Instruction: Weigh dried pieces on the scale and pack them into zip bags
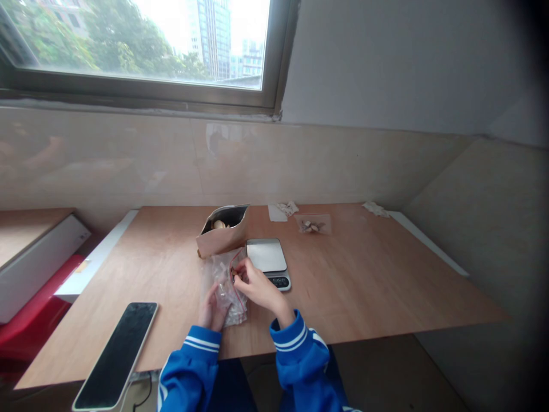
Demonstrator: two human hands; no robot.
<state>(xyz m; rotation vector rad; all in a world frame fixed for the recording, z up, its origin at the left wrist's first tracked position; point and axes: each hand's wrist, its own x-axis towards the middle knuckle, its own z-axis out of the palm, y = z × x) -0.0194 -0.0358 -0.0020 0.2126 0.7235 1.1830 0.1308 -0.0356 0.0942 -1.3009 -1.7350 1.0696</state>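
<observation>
My left hand (212, 309) is closed on the lower left side of a clear plastic zip bag (225, 293) with a red seal line. At the bag's red-edged mouth, my right hand (257, 286) pinches small brown pieces (235, 276), whose kind I cannot make out. More clear plastic lies around and under the bag, so single bags are hard to tell apart. Just behind stands an open brown paper pouch (223, 240) with a dark inside and light tan pieces (218, 224) in it. Beside my right hand is a digital kitchen scale (266, 254), its display partly covered by my fingers.
A filled clear bag (315, 224) of tan pieces lies at the back of the wooden table (364, 274). White crumpled gloves or cloths (287, 208) and another white cloth (376, 209) lie along the wall. A large phone or tablet (118, 352) juts over the front left edge.
</observation>
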